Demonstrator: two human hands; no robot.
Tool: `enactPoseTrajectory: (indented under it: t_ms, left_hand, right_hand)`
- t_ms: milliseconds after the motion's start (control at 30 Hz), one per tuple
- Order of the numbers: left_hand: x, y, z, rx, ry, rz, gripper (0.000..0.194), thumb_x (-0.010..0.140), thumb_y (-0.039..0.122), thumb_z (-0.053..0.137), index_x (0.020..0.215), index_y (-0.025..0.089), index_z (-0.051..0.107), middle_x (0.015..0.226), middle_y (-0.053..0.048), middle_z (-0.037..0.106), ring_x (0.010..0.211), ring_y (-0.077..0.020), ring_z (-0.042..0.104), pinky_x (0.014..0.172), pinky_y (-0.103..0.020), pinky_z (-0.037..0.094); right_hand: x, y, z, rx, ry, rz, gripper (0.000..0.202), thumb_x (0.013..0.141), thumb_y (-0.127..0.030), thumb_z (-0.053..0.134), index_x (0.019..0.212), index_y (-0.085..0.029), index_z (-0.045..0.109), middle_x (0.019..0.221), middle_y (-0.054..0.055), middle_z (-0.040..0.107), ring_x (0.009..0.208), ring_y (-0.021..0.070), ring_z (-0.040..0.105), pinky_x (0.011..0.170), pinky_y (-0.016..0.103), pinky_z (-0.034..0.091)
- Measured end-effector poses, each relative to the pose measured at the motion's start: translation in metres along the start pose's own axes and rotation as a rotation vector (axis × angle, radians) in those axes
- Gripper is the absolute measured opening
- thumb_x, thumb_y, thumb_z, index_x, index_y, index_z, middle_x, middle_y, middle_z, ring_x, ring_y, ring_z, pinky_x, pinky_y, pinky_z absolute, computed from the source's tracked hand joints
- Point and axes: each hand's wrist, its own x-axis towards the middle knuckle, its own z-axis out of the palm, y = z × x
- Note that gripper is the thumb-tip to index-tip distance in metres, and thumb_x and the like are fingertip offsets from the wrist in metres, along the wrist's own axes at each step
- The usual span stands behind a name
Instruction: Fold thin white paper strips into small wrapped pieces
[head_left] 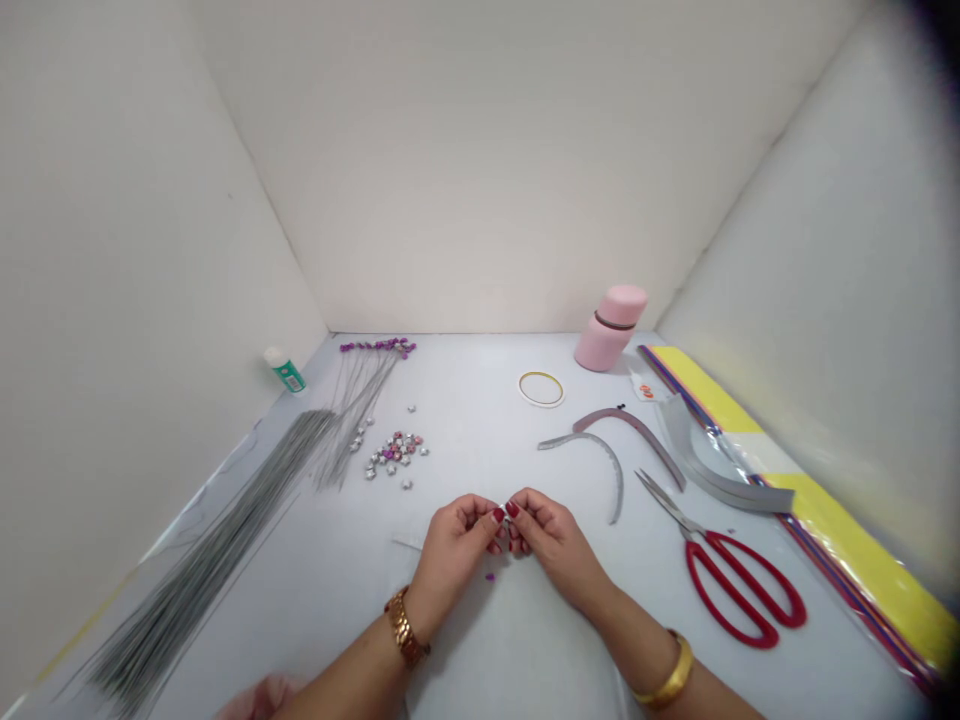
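My left hand (459, 540) and my right hand (549, 540) meet at the front middle of the table, fingertips nearly touching. Between the pinched fingers is a small silvery piece, mostly hidden by the fingertips. A tiny purple piece (490, 577) lies just below my left hand. Further left and back is a loose pile of small silver, pink and purple stars (403, 448). Behind it lie thin wires with purple tips (375, 346). A small pale strip (407, 541) rests beside my left hand.
A thick bundle of grey wires (217, 560) spans the left side, near a glue bottle (286, 372). Red-handled scissors (694, 535), curved strips (637, 425), a tape ring (541, 389), a pink flask (609, 328) and yellow packaged sheets (832, 520) are at the right.
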Motion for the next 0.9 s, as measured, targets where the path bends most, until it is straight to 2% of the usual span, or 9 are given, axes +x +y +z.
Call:
enactPoseTrajectory:
  t_ms: [167, 300, 500, 667, 733, 800, 900]
  left_hand:
    - [0.0025, -0.0014, -0.0028, -0.033, -0.023, -0.021, 0.015, 0.075, 0.026, 0.053, 0.069, 0.013, 0.057, 0.059, -0.001, 0.059, 0.052, -0.0110, 0.051, 0.051, -0.021, 0.041]
    - [0.0026, -0.0030, -0.0044, -0.031, -0.045, -0.012, 0.021, 0.077, 0.031, 0.050, 0.066, 0.014, 0.056, 0.057, 0.000, 0.056, 0.050, -0.0104, 0.048, 0.050, -0.021, 0.039]
    - [0.0012, -0.0034, -0.0041, 0.020, -0.014, 0.041, 0.023, 0.080, 0.031, 0.048, 0.064, 0.015, 0.053, 0.059, 0.001, 0.055, 0.057, -0.0120, 0.050, 0.054, -0.021, 0.038]
    - [0.0012, -0.0020, -0.0033, 0.100, 0.003, 0.092, 0.028, 0.082, 0.033, 0.044, 0.062, 0.016, 0.053, 0.055, 0.001, 0.054, 0.053, -0.0123, 0.049, 0.052, -0.022, 0.038]
    - [-0.0002, -0.0004, -0.0041, 0.145, 0.032, 0.122, 0.024, 0.081, 0.031, 0.045, 0.065, 0.016, 0.054, 0.057, 0.001, 0.055, 0.055, -0.0134, 0.050, 0.053, -0.023, 0.039]
    - [-0.0026, 0.0015, -0.0055, 0.189, 0.101, 0.164, 0.014, 0.079, 0.028, 0.049, 0.076, 0.017, 0.057, 0.071, -0.002, 0.059, 0.068, -0.0165, 0.053, 0.062, -0.026, 0.041]
    - [-0.0062, 0.0030, -0.0081, 0.396, 0.256, 0.348, 0.015, 0.078, 0.021, 0.052, 0.089, 0.020, 0.061, 0.092, -0.006, 0.057, 0.088, -0.0209, 0.049, 0.080, -0.033, 0.037]
  right_hand:
    - [-0.0011, -0.0010, -0.0004, -0.002, -0.029, -0.011, 0.022, 0.082, -0.036, 0.050, 0.072, -0.017, 0.051, 0.062, -0.003, 0.053, 0.053, 0.0091, 0.047, 0.052, 0.022, 0.037]
    - [-0.0009, -0.0017, -0.0001, -0.001, -0.033, -0.005, 0.023, 0.083, -0.037, 0.048, 0.072, -0.017, 0.050, 0.060, -0.003, 0.051, 0.050, 0.0083, 0.045, 0.050, 0.021, 0.036]
    - [-0.0016, -0.0035, 0.0007, -0.002, -0.034, 0.004, 0.024, 0.082, -0.039, 0.050, 0.071, -0.017, 0.050, 0.059, -0.003, 0.051, 0.052, 0.0090, 0.047, 0.051, 0.022, 0.037]
    - [-0.0019, -0.0065, 0.0016, 0.010, -0.028, 0.019, 0.026, 0.081, -0.041, 0.051, 0.071, -0.017, 0.051, 0.058, -0.003, 0.051, 0.050, 0.0092, 0.047, 0.051, 0.022, 0.037]
    - [-0.0018, -0.0062, 0.0016, 0.018, -0.015, 0.028, 0.026, 0.079, -0.041, 0.052, 0.071, -0.017, 0.052, 0.058, -0.003, 0.052, 0.050, 0.0096, 0.047, 0.050, 0.022, 0.037]
    - [-0.0015, -0.0049, 0.0013, 0.030, 0.012, 0.034, 0.026, 0.079, -0.042, 0.052, 0.072, -0.017, 0.051, 0.059, -0.002, 0.053, 0.050, 0.0100, 0.048, 0.049, 0.022, 0.037]
    - [-0.0008, -0.0025, 0.0008, 0.051, 0.066, 0.026, 0.024, 0.080, -0.040, 0.051, 0.073, -0.018, 0.050, 0.061, -0.002, 0.054, 0.050, 0.0098, 0.048, 0.049, 0.022, 0.036]
